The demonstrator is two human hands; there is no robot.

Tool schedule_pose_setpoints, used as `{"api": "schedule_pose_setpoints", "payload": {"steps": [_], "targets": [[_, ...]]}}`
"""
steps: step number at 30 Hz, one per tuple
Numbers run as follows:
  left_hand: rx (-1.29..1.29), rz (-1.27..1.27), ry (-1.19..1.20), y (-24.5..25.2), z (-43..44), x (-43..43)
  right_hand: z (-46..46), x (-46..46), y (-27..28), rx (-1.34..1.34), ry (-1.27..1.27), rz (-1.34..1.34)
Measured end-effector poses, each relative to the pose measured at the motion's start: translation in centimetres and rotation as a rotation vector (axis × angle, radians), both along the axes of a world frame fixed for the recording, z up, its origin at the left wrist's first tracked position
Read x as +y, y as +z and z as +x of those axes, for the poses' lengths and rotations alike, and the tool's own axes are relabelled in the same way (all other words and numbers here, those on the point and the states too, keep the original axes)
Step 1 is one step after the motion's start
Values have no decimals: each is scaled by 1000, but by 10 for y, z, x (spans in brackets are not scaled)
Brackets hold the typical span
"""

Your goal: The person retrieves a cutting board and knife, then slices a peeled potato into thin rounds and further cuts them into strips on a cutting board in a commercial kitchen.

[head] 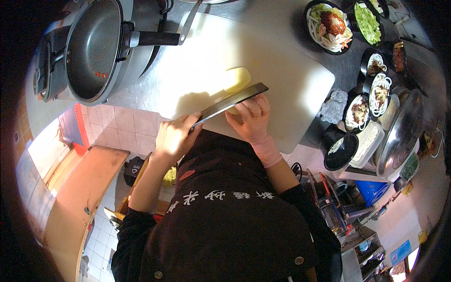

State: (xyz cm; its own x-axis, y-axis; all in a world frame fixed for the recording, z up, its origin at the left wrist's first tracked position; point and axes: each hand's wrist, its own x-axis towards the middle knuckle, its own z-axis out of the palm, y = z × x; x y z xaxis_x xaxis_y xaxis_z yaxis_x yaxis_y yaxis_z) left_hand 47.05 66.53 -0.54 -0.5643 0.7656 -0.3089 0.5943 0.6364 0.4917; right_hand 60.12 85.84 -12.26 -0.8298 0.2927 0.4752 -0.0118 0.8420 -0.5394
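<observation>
My left hand (178, 135) grips the handle of a broad-bladed kitchen knife (234, 100). The blade slants up to the right above a white cutting board (282, 105). My right hand (251, 114), in a thin glove, is just on the near side of the blade, fingers bent around a pale yellow piece (233, 110), mostly hidden. Beyond the blade lies a pale, peeled potato-like piece (238, 79) on the board. Whether the blade touches either piece cannot be told. Strong light washes out the board's left part.
A dark frying pan (93, 53) stands at upper left, its handle towards the board. At right are a bowl of noodles and vegetables (329, 28), a bowl of chopped greens (367, 23), several noodle bowls (380, 93), a grey cloth (334, 105) and a large metal lid (401, 134).
</observation>
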Motion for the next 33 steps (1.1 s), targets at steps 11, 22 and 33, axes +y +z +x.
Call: {"api": "schedule_pose_setpoints", "payload": {"steps": [11, 22, 33], "targets": [[-70, -118, -4, -16, -8, 10, 5, 11, 2, -54, 55, -4], [67, -2, 18, -1, -2, 3, 2, 10, -15, 16, 22, -10], [106, -76, -105, 38, 11, 0, 25, 5, -48, -198, 55, 155]]}}
